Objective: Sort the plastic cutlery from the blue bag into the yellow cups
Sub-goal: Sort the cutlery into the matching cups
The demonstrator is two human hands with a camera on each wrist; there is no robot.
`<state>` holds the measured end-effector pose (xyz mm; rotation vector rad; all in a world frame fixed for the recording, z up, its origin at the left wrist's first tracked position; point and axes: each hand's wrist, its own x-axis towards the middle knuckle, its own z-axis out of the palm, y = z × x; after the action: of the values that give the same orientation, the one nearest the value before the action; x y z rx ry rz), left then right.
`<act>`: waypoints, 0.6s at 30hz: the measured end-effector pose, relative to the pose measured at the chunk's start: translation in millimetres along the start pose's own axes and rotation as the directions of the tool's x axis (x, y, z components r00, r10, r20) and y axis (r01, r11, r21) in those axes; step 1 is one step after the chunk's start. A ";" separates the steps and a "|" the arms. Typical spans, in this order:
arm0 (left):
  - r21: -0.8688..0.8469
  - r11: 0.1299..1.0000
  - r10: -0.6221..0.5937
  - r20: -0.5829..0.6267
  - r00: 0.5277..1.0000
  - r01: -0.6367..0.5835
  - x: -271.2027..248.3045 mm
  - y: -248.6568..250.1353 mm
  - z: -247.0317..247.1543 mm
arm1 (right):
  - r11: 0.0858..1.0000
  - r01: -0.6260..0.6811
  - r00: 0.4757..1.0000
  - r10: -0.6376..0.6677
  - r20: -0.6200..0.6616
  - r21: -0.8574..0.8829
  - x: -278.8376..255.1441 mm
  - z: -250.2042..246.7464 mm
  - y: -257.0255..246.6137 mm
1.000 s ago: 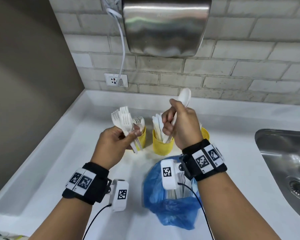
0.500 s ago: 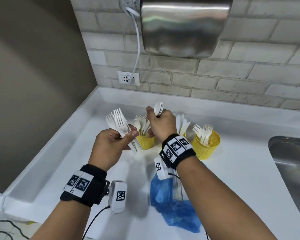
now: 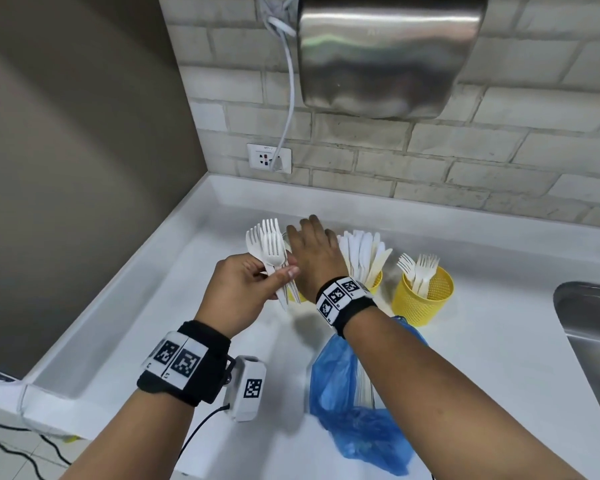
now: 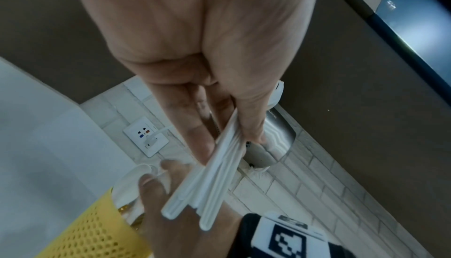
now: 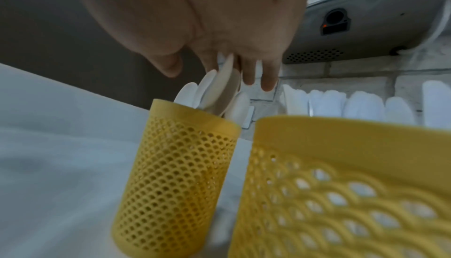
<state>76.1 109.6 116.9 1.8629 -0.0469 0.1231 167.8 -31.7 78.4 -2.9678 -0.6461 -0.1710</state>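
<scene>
My left hand [image 3: 257,282] pinches a bunch of white plastic forks [image 3: 269,244] by their handles [image 4: 214,171], tines up, just left of the left yellow cup [image 3: 296,295]. My right hand [image 3: 309,237] hovers over that cup [image 5: 178,165] with fingers [image 5: 267,80] straight and spread, holding nothing. White spoons [image 5: 219,90] stand in the cup right under those fingers. The middle yellow cup [image 3: 374,282] holds knives [image 3: 362,251]. A third yellow cup [image 3: 425,299] at the right holds forks [image 3: 418,268]. The blue bag [image 3: 357,407] lies under my right forearm with cutlery inside.
The white counter [image 3: 499,341] ends at a brick wall behind the cups. A steel hand dryer [image 3: 388,53] hangs above, its cable plugged into a socket [image 3: 269,157]. A steel sink [image 3: 589,327] lies at the right. A brown wall closes the left side.
My right hand carried a spoon left and down to the left cup and let it go; its fingers are now spread. The left hand kept its forks.
</scene>
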 end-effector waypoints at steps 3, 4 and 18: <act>0.058 0.997 0.042 0.003 0.999 -0.042 3.8 4.0 0.7 | 0.978 0.095 0.969 -0.048 0.243 -0.185 -0.9 -11.1 1.8; 0.062 0.997 0.050 0.012 0.999 -0.051 4.9 6.0 0.1 | 0.986 0.071 0.968 -0.031 0.250 -0.153 1.0 -15.9 2.5; 0.283 0.917 0.101 0.513 0.852 -0.280 21.8 40.7 21.3 | 0.087 -0.056 0.991 0.126 0.045 0.995 -62.9 -79.6 13.0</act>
<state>95.2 78.0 151.9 2.2027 -0.6058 -0.2241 109.4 -78.7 147.9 -1.5499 -0.2952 0.1762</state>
